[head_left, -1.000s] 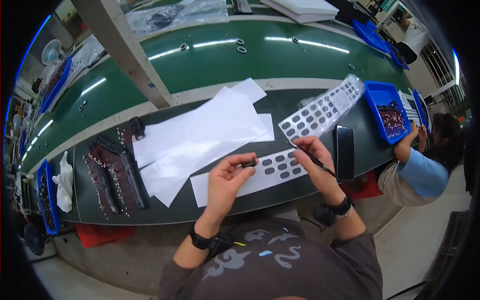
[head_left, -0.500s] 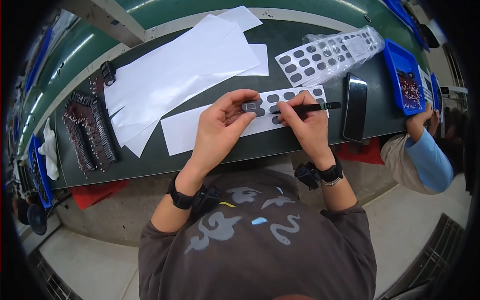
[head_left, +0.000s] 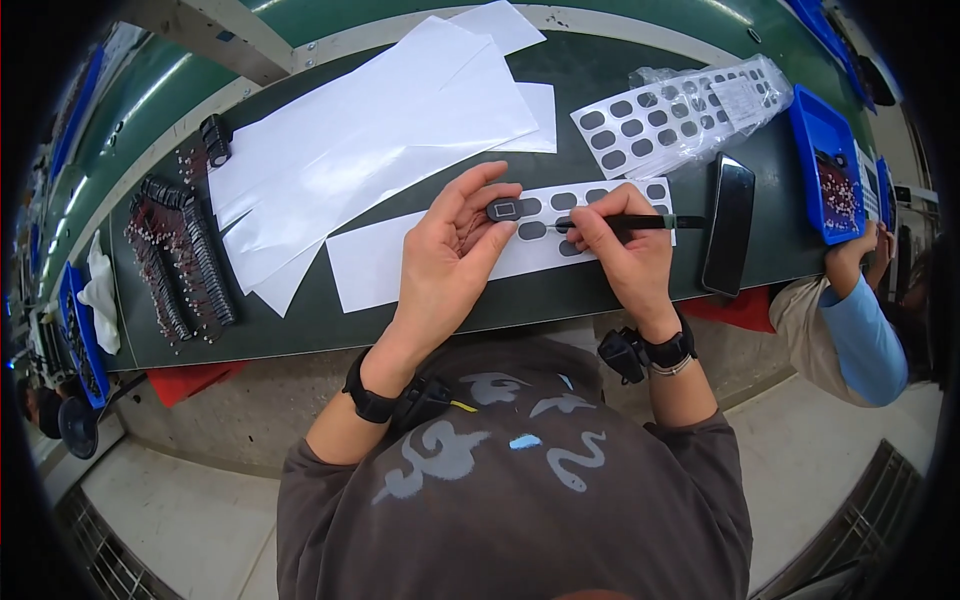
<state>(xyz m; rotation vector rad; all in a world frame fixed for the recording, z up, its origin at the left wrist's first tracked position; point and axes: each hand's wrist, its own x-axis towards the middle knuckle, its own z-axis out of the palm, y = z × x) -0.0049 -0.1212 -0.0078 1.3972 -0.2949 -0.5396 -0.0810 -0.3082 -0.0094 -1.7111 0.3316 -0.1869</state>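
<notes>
Blue tray (head_left: 812, 140) holds small parts (indistinct); left hand (head_left: 455, 250) pinches grey part (head_left: 505, 209), right hand (head_left: 625, 250) grips tweezers (head_left: 640, 222).

Both forearms come up from the near edge, bare below dark grey sleeves, each wrist wearing a dark band; the left hand (head_left: 455, 245) lies palm-up and tilted, fingers stretched far and to the right, thumb and fingertips pinched together at their ends; the right hand (head_left: 622, 250) sits just right of it, knuckles up, fingers curled into a tight writing grip, wrist bent slightly inward.
</notes>
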